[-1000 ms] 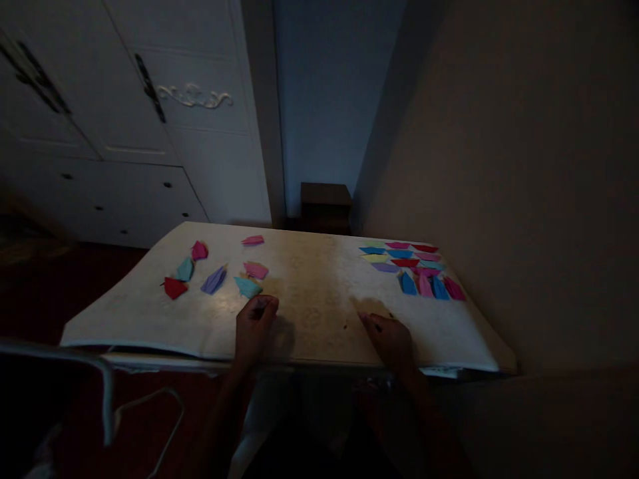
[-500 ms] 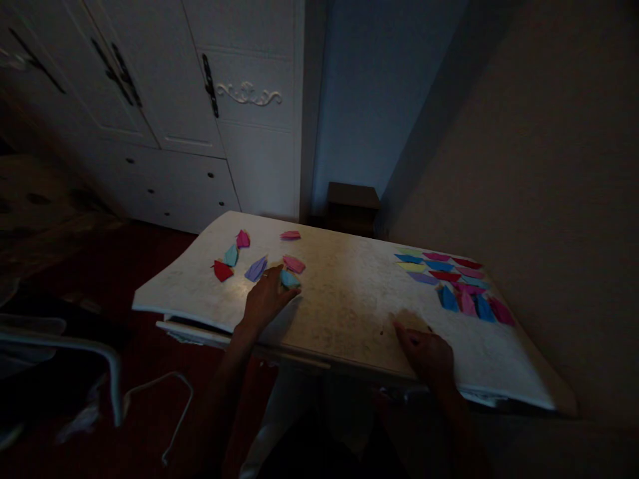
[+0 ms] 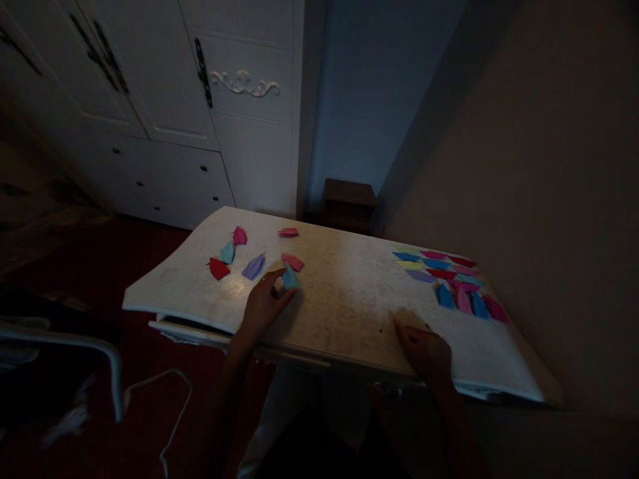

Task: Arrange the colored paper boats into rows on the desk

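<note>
My left hand (image 3: 267, 298) is closed on a light blue folded paper piece (image 3: 290, 279), which it holds tilted between thumb and fingers over the left part of the table. Just behind that piece lies a pink folded paper (image 3: 292, 261), and a lavender one (image 3: 254, 266) is to the left of the fingers. My right hand (image 3: 424, 349) rests near the table's front edge with its fingers curled in and the index finger pointing forward. Nothing shows in it, though the palm side is partly hidden.
On the white table (image 3: 344, 293), red (image 3: 218, 269), light blue (image 3: 227, 253) and magenta (image 3: 239, 235) folded papers lie at left, another pink one (image 3: 288, 232) at the back. Several colored papers (image 3: 439, 265) form rows at right, beside the wall. A white wardrobe (image 3: 254, 146) stands behind.
My left hand has picked up the light blue folded paper and tipped it more upright. My right hand stays in place; the view has shifted slightly.
</note>
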